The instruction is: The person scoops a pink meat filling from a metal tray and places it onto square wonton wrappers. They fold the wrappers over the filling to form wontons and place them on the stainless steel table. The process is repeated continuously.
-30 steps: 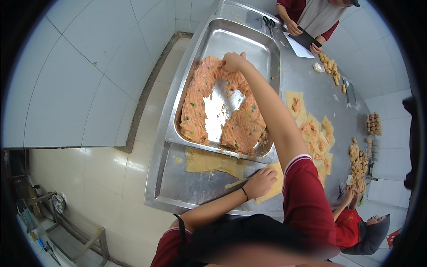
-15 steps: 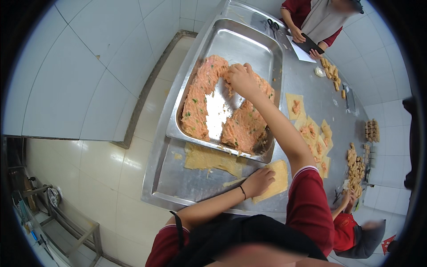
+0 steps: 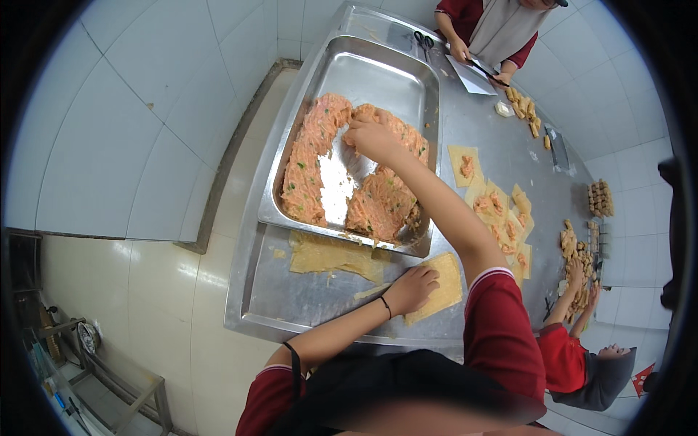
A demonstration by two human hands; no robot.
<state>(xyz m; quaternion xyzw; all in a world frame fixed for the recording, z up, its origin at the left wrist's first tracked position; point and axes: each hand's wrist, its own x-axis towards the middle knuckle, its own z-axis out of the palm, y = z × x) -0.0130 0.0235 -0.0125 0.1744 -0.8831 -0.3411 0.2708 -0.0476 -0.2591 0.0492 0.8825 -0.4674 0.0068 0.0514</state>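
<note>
A large steel tray (image 3: 384,62) holds long mounds of orange-pink minced filling (image 3: 305,174) flecked with green. My right hand (image 3: 372,138) reaches into the tray, its curled fingers pressed into the far part of the right-hand mound; the fingertips are partly hidden in the mince. Below the tray's near edge, my left hand (image 3: 413,291) lies over the left side of some thin yellow wrapper sheets (image 3: 445,289), fingers resting on them. More yellow sheets (image 3: 334,260) stick out from under the tray's near side.
Wrappers topped with filling (image 3: 502,211) lie right of the tray. Black scissors (image 3: 424,40) are at the far end of the steel table (image 3: 465,120). A co-worker (image 3: 502,33) stands there holding a dark flat object; another (image 3: 574,356) handles finished pieces (image 3: 571,247) at right.
The whole view has shifted a little. My right hand sits lower in the mince, while my left stays on the wrappers. The far co-worker has tilted the dark flat object.
</note>
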